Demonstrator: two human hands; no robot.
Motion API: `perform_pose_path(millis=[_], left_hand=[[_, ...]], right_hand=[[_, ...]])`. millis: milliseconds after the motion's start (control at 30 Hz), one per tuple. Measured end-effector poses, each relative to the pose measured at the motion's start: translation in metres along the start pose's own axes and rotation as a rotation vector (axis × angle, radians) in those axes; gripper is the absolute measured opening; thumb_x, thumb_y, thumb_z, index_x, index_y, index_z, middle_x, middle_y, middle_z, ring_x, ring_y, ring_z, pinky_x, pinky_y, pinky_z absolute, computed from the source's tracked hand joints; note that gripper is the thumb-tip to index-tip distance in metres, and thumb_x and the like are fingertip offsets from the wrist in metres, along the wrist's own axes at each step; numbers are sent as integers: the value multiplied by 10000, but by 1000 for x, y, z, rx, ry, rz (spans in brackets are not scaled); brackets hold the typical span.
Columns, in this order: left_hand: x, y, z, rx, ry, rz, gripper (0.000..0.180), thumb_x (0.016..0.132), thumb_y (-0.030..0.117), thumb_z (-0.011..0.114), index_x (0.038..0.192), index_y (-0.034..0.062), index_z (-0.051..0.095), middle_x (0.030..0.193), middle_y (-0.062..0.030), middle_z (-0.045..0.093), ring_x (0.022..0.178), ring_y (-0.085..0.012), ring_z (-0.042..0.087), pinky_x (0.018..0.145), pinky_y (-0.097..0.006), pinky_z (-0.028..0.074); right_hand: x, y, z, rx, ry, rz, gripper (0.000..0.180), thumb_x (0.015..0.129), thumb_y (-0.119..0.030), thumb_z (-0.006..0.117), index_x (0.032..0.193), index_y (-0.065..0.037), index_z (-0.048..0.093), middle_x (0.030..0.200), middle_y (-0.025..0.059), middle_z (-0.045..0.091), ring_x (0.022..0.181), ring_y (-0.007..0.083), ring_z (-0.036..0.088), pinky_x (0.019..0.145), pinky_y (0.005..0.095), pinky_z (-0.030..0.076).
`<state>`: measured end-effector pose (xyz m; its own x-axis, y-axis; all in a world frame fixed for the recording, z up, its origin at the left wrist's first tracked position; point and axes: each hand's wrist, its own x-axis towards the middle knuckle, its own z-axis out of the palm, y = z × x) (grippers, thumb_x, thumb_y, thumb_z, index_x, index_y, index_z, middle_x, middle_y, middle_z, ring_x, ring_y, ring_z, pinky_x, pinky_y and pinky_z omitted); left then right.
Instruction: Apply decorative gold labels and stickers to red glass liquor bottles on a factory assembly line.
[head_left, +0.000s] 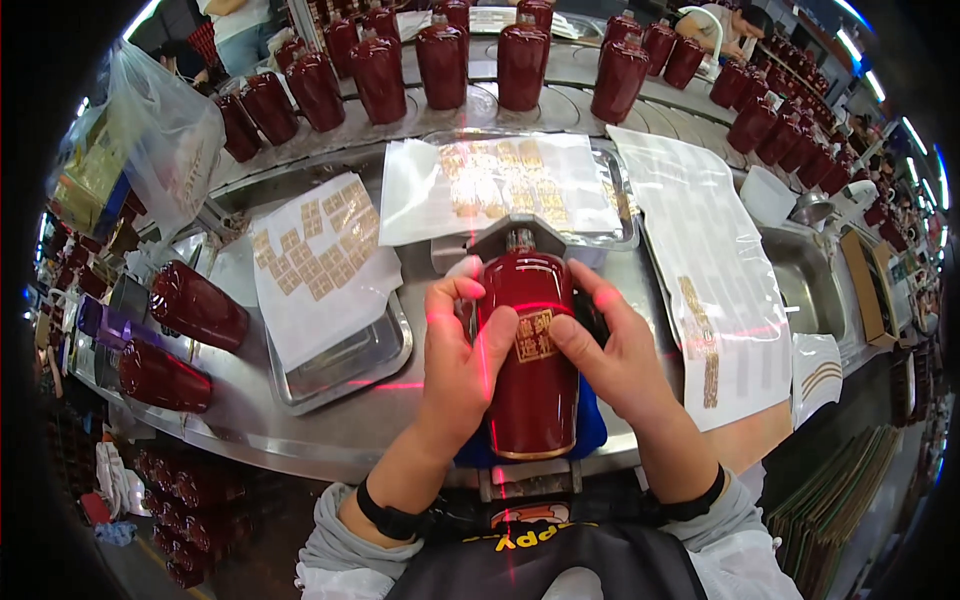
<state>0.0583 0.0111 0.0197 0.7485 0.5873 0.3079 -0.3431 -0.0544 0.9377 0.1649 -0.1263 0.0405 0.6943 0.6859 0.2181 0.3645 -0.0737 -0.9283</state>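
A dark red glazed bottle [530, 405] lies in front of me, its narrow neck pointing away, over a blue cloth [592, 425]. My left hand [462, 345] wraps its left side, and my right hand [615, 345] wraps its right side. Both thumbs press at the edges of a square gold label [535, 334] on the bottle's front. Around the neck is a dark angular holder [490, 238]. Red laser lines cross the bottle and my left hand. Just beyond, a white sheet of gold labels [500, 180] rests over a metal tray [625, 190].
Another label sheet [325, 240] lies across a steel tray [345, 365] at left, near two lying red bottles [200, 305]. A long backing sheet [730, 300] is at right, before a sink [800, 270]. Red bottles [443, 65] line the far conveyor [480, 105]; a person [735, 30] works beyond.
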Motion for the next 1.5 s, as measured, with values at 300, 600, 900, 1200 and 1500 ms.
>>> perform_pose_path(millis=[300, 600, 900, 1200, 1500], left_hand=[[-1, 2, 4, -141, -41, -53, 479, 892, 106, 681, 1210, 26, 333, 1429, -232, 319, 1308, -254, 366, 1093, -382, 324], [0, -2, 3, -97, -25, -34, 476, 896, 133, 692, 1200, 29, 341, 1422, -236, 324, 1307, -260, 367, 1104, -385, 299], [4, 0, 1, -83, -31, -50, 480, 903, 140, 685, 1212, 20, 337, 1404, -235, 334, 1290, -263, 378, 1087, -382, 320], [2, -4, 3, -98, -49, -16, 588, 885, 159, 707, 1277, 14, 294, 1345, -185, 364, 1220, -220, 425, 1047, -359, 381], [0, 0, 5, -193, -65, -46, 573, 903, 116, 677, 1309, 35, 281, 1305, -152, 422, 1160, -194, 493, 1001, -334, 429]], right_hand=[[-1, -3, -2, 18, -36, 45, 730, 872, -317, 717, 1386, 89, 397, 1337, 263, 506, 1258, 325, 501, 1043, 373, 394], [-1, 3, -2, -21, -34, -3, 749, 865, -344, 723, 1390, 80, 397, 1335, 256, 508, 1259, 325, 500, 1045, 379, 394], [0, 2, 0, 20, -32, 27, 747, 868, -353, 717, 1377, 94, 403, 1331, 256, 511, 1254, 324, 504, 1046, 381, 393], [2, 8, 3, 88, -8, 44, 768, 849, -339, 729, 1374, 112, 397, 1308, 258, 527, 1241, 316, 516, 1037, 372, 403], [0, 8, 2, 119, -43, 29, 786, 863, -364, 721, 1379, 121, 380, 1335, 263, 502, 1252, 317, 503, 1051, 376, 387]])
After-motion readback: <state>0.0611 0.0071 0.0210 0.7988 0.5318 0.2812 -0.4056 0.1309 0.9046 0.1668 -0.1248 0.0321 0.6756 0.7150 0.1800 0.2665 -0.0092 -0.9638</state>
